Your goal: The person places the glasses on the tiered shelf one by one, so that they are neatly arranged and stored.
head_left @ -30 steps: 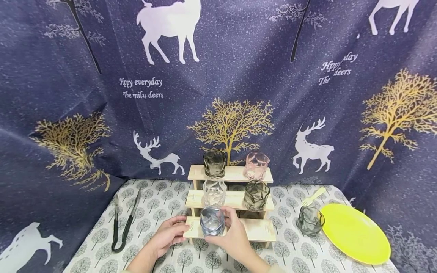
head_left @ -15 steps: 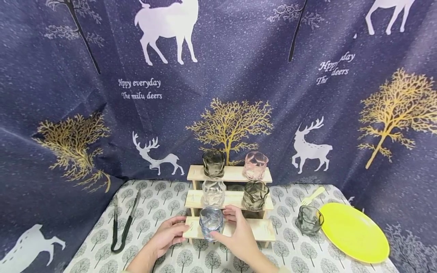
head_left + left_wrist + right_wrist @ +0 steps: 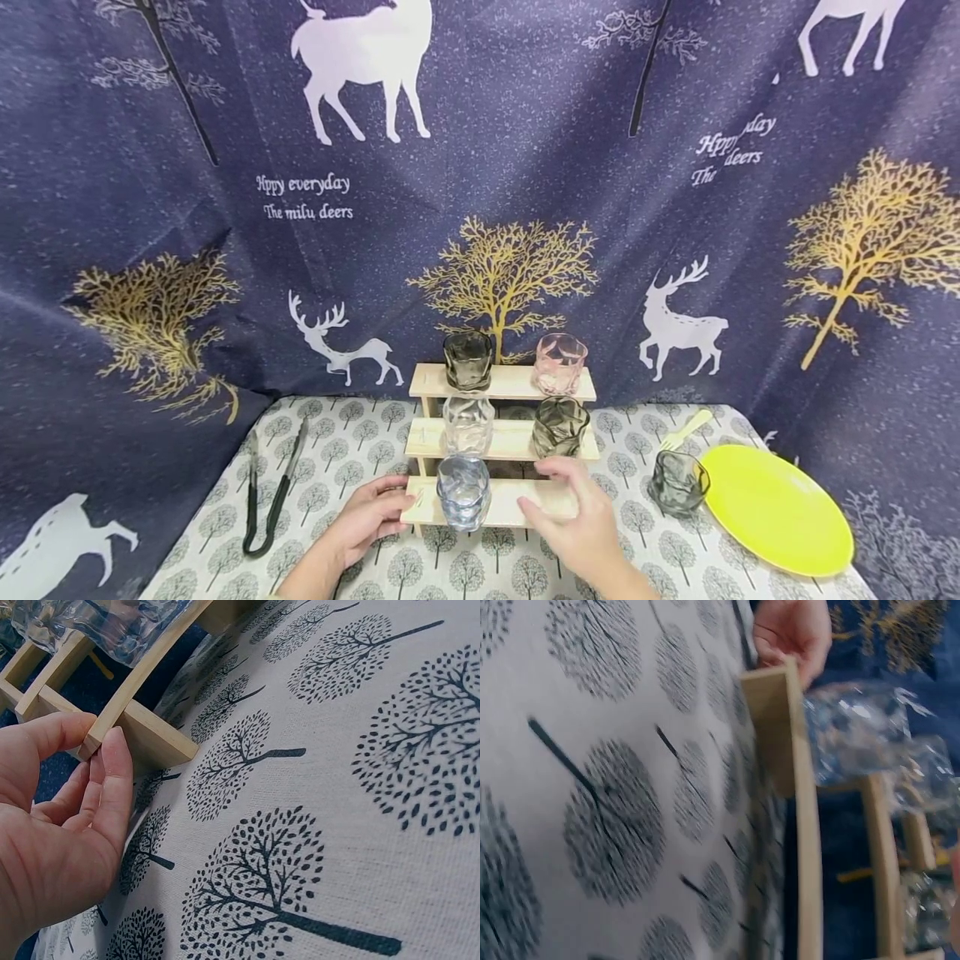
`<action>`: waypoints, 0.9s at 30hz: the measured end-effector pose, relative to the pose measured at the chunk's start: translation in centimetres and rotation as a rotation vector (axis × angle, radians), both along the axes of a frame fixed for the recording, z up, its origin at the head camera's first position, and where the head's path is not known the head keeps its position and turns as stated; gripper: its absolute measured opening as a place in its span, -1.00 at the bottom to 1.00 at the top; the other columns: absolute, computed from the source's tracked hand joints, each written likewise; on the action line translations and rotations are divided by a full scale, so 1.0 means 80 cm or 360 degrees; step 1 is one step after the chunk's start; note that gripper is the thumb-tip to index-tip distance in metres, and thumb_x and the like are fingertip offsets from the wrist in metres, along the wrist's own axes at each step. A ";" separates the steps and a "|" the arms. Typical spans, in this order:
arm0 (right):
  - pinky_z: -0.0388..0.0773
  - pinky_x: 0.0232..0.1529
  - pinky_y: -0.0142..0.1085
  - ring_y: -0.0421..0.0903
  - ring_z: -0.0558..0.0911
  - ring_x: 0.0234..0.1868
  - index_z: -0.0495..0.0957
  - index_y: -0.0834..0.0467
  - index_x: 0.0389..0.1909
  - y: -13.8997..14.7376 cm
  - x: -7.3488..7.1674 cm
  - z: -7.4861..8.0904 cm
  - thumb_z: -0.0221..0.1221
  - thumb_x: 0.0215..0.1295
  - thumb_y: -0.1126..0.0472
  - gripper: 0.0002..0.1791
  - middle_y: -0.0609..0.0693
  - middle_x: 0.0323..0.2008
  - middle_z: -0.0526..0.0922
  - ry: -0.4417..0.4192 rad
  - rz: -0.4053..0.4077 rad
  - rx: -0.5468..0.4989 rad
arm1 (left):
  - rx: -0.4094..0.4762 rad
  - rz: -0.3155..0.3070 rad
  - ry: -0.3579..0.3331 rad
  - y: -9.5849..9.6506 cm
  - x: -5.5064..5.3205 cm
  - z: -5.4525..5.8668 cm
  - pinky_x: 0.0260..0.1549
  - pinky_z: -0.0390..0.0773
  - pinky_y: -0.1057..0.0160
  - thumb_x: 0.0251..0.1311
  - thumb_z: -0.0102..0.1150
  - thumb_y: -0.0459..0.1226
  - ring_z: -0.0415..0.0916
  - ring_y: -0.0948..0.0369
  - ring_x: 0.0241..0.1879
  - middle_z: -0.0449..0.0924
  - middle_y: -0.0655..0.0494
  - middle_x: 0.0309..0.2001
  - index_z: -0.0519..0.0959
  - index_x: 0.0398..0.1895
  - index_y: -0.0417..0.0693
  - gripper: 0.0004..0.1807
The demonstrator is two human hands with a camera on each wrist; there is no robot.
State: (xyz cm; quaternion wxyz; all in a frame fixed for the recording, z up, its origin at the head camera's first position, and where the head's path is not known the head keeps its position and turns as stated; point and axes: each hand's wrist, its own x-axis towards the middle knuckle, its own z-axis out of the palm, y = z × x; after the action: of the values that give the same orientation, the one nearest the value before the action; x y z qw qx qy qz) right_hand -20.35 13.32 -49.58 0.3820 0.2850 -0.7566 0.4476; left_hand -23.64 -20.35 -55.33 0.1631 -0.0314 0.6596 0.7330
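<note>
My left hand [image 3: 372,512] pinches the left end of the lowest step of a three-tier wooden shelf [image 3: 112,712] between thumb and fingers. On that step, towards the left, stands a bluish glass tumbler [image 3: 462,493], upright. My right hand [image 3: 581,521] is over the right part of the same step, thumb and fingers spread apart, holding nothing. The tumbler is free of it, a gap between them. The middle step bears a clear tumbler [image 3: 468,425] and a dark tumbler [image 3: 560,427]. Up on the top step are a smoky tumbler [image 3: 467,361] and a pink tumbler [image 3: 560,364].
A grey tumbler [image 3: 678,484] stands right of the shelf, beside a yellow plate [image 3: 780,512] and a pale fork [image 3: 686,429]. Black-handled tongs [image 3: 270,500] lie at the left on the tree-print cloth [image 3: 405,571]. A dark blue curtain [image 3: 480,167] hangs behind the shelf.
My right hand has let go of the bluish tumbler and moved right along the lowest step, fingers opening. The tumbler stays on the step; my left hand has kept its pinch.
</note>
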 end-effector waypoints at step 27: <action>0.31 0.17 0.25 0.43 0.33 0.22 0.28 0.40 0.43 0.191 -0.032 -0.036 0.63 -0.08 -0.03 0.13 0.49 0.19 0.37 -0.0824 -0.1168 -0.0064 | -0.0030 0.0015 0.0020 0.001 0.003 0.000 -0.26 0.70 0.27 0.34 0.28 -0.34 0.67 0.11 -0.21 0.66 0.02 -0.11 0.28 0.41 -0.46 -0.34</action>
State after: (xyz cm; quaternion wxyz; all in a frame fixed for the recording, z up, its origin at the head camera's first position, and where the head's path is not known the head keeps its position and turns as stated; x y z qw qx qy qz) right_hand -22.92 28.59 -52.44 0.3191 -0.1310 -0.8694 0.3538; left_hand -23.43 -20.26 -55.33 0.1553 -0.0315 0.6672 0.7278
